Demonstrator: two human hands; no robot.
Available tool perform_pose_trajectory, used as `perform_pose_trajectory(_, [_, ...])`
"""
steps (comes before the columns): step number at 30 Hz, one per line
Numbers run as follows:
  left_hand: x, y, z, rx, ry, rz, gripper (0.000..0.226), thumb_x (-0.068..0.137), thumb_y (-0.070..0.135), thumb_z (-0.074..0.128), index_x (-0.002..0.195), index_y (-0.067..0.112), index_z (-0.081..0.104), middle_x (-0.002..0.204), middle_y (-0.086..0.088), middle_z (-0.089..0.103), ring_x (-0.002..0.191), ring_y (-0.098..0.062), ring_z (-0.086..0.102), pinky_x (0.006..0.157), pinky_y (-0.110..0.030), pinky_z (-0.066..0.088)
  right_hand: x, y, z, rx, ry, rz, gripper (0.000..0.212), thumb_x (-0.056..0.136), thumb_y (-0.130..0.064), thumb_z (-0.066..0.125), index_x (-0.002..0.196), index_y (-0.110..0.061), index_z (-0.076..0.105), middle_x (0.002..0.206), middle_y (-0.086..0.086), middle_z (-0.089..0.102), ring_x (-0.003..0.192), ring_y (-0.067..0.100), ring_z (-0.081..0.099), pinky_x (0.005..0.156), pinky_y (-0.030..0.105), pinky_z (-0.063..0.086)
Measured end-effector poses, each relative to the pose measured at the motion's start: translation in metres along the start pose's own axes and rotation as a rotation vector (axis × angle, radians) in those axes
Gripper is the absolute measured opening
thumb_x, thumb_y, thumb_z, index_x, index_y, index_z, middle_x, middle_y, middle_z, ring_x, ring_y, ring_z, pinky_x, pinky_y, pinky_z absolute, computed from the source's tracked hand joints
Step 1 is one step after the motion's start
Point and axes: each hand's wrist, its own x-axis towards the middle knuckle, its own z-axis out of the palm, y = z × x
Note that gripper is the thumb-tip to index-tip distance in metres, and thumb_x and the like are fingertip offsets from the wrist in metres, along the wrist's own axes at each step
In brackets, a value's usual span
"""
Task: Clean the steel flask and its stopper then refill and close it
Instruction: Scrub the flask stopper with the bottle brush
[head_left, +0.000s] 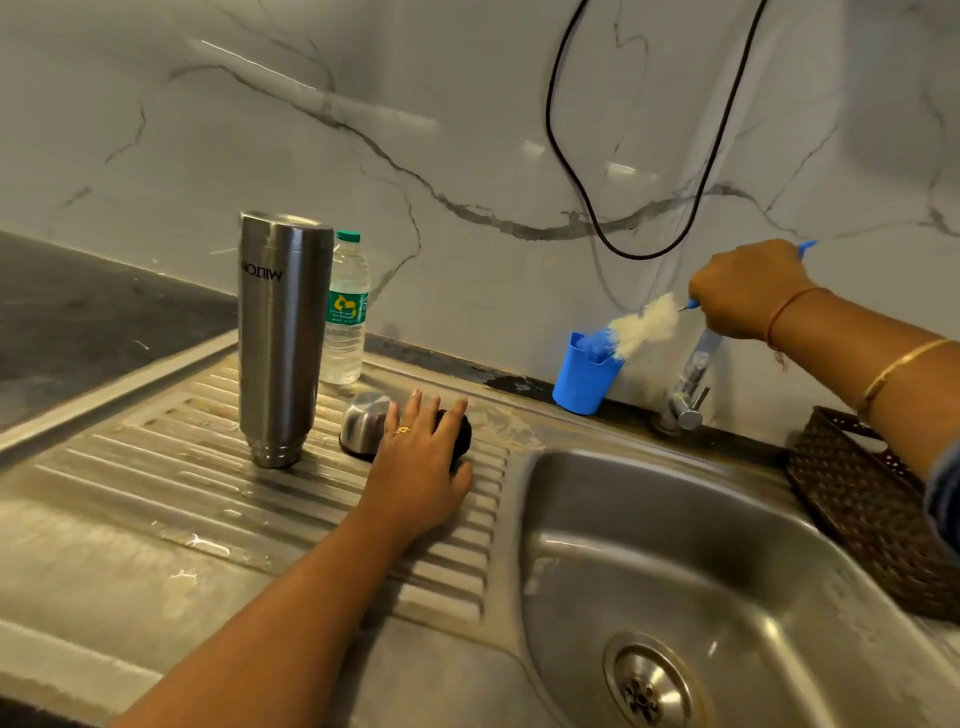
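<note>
Flask stood mouth-down on drainboard, likely draining. Our left hand rested straight-fingered on black stopper, steadying it. Our right hand gripped brush above blue cup.

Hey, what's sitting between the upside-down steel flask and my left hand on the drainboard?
In the head view, a steel cap lies on its side between the flask and your left hand, on the ribbed drainboard.

A home kitchen. A steel sink with a ribbed draining board and a tap sits under a marble-look wall.
</note>
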Motion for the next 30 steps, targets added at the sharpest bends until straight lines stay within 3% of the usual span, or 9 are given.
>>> perform_pose_trajectory(3, [0.001, -0.002, 0.004, 0.069, -0.035, 0.025, 0.062, 0.095, 0.039, 0.046, 0.15, 0.023, 0.022, 0.156, -0.009, 0.024, 0.147, -0.03, 0.007, 0.117, -0.046, -0.003, -0.004, 0.022, 0.001, 0.079, 0.018, 0.079, 0.016, 0.09, -0.024, 0.051, 0.081, -0.022, 0.064, 0.071, -0.005, 0.055, 0.057, 0.013, 0.044, 0.048, 0.023, 0.019])
perform_pose_trajectory(8, [0.0, -0.006, 0.002, 0.049, 0.041, 0.03, 0.058, 0.091, 0.025, 0.058, 0.145, 0.018, 0.037, 0.146, -0.009, 0.041, 0.144, -0.031, 0.019, 0.118, -0.047, 0.002, -0.016, 0.056, 0.007, 0.147, 0.105, 0.16, 0.024, 0.091, -0.029, 0.047, 0.092, -0.023, 0.07, 0.07, -0.002, 0.058, 0.058, 0.015, 0.05, 0.049, 0.022, 0.02])
perform_pose_trajectory(13, [-0.001, 0.0, -0.002, 0.056, 0.068, -0.005, 0.057, 0.092, 0.022, 0.058, 0.145, 0.017, 0.037, 0.144, -0.01, 0.042, 0.143, -0.032, 0.021, 0.118, -0.043, 0.004, -0.038, 0.075, 0.007, 0.248, 0.157, 0.265, 0.025, 0.089, -0.02, 0.049, 0.079, -0.012, 0.07, 0.062, 0.005, 0.056, 0.049, 0.017, 0.04, 0.05, 0.022, 0.019])
perform_pose_trajectory(16, [-0.001, 0.002, -0.003, 0.067, 0.08, -0.008, 0.056, 0.082, 0.017, 0.071, 0.134, 0.011, 0.052, 0.128, -0.017, 0.054, 0.127, -0.043, 0.042, 0.113, -0.05, 0.023, -0.052, 0.061, 0.01, 0.313, 0.155, 0.308, 0.022, 0.086, -0.016, 0.052, 0.07, -0.012, 0.065, 0.06, 0.005, 0.051, 0.047, 0.018, 0.037, 0.05, 0.023, 0.018])
perform_pose_trajectory(19, [0.001, 0.001, 0.002, 0.079, 0.136, 0.033, 0.051, 0.061, 0.013, 0.087, 0.107, 0.007, 0.069, 0.099, -0.016, 0.063, 0.092, -0.041, 0.062, 0.088, -0.054, 0.048, -0.067, 0.031, 0.017, 0.382, 0.092, 0.263, 0.023, 0.089, -0.015, 0.049, 0.066, -0.014, 0.053, 0.06, 0.002, 0.042, 0.051, 0.019, 0.039, 0.053, 0.026, 0.028])
perform_pose_trajectory(21, [0.0, 0.004, -0.001, 0.038, 0.124, 0.024, 0.046, 0.064, 0.015, 0.085, 0.106, 0.007, 0.068, 0.103, -0.016, 0.061, 0.094, -0.038, 0.06, 0.084, -0.049, 0.05, -0.075, 0.017, 0.023, 0.392, 0.055, 0.262, 0.019, 0.09, -0.015, 0.047, 0.073, -0.015, 0.056, 0.062, 0.0, 0.038, 0.052, 0.017, 0.039, 0.054, 0.027, 0.031])
perform_pose_trajectory(25, [-0.002, 0.006, -0.002, 0.013, 0.085, -0.028, 0.044, 0.078, 0.018, 0.074, 0.118, 0.006, 0.058, 0.13, -0.014, 0.053, 0.117, -0.033, 0.051, 0.097, -0.04, 0.042, -0.088, 0.007, 0.036, 0.478, 0.017, 0.351, 0.018, 0.092, -0.016, 0.048, 0.088, -0.013, 0.064, 0.065, -0.001, 0.039, 0.051, 0.017, 0.039, 0.049, 0.025, 0.026])
perform_pose_trajectory(30, [-0.006, 0.008, -0.01, -0.125, 0.147, -0.097, 0.044, 0.078, 0.026, 0.073, 0.117, 0.013, 0.055, 0.117, -0.007, 0.058, 0.108, -0.026, 0.053, 0.088, -0.036, 0.044, -0.118, -0.005, 0.057, 0.801, -0.058, 0.431, 0.016, 0.092, -0.018, 0.048, 0.087, -0.011, 0.063, 0.071, 0.0, 0.051, 0.06, 0.018, 0.047, 0.058, 0.028, 0.036])
